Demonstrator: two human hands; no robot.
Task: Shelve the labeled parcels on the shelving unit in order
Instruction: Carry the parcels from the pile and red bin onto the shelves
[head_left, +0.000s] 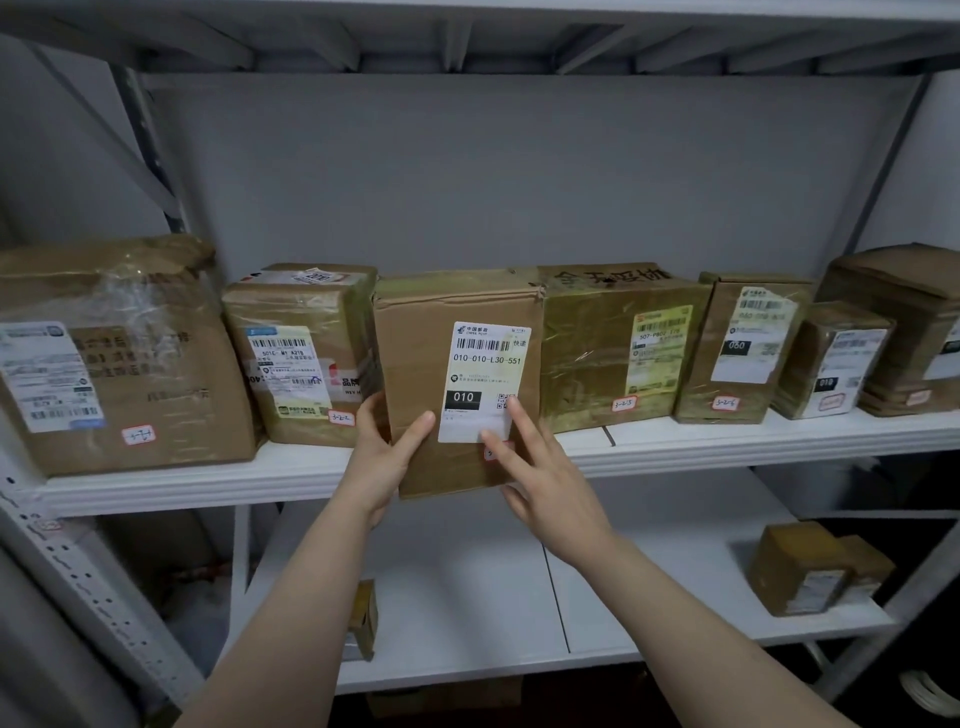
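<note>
At the front edge of the shelf (208, 483), the left hand (382, 457) grips the box (415, 353) by its lower left corner, thumb across the face. The right hand (545, 483) presses straight fingers on the label (483, 374), holding nothing. The box stands upright, bottom overhanging the edge, between a taped parcel (301, 358) and a wider parcel (597, 353).

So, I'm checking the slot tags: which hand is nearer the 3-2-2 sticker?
Left. The left hand grips the left edge of the 010 parcel, just beside the 3-2-2 sticker; the right hand rests flat on that parcel's front, further right.
</note>
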